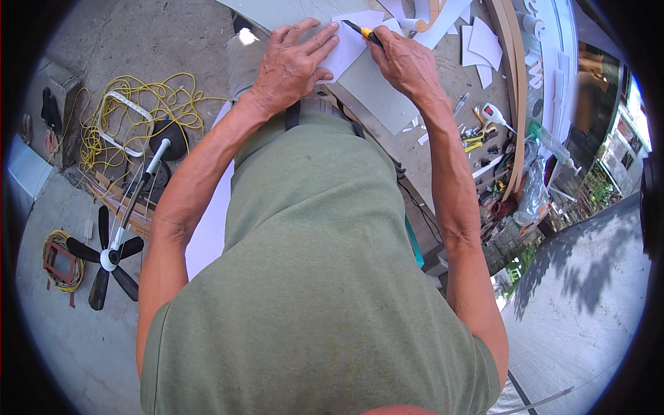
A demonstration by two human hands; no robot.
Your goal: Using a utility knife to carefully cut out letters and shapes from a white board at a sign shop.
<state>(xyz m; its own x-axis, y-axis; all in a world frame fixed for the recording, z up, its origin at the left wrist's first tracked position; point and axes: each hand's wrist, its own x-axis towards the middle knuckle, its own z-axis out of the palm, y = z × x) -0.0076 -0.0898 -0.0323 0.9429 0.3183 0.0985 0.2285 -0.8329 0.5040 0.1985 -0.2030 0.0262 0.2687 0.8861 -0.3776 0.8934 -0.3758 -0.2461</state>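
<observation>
My right hand is wrapped round a yellow and black utility knife. The blade points left, over a white sheet, near my left fingertips. My left hand lies with its fingers stretched out, their tips on the left edge of that sheet. Beneath the sheet is a flat grey board, partly covered by it and by my hands. Whether the blade touches the sheet is too small to tell.
White offcuts lie on the work surface to the right, near hand tools such as yellow-handled pliers. Long curved brown strips edge that side. On the left floor are tangled yellow cord and a black-bladed fan.
</observation>
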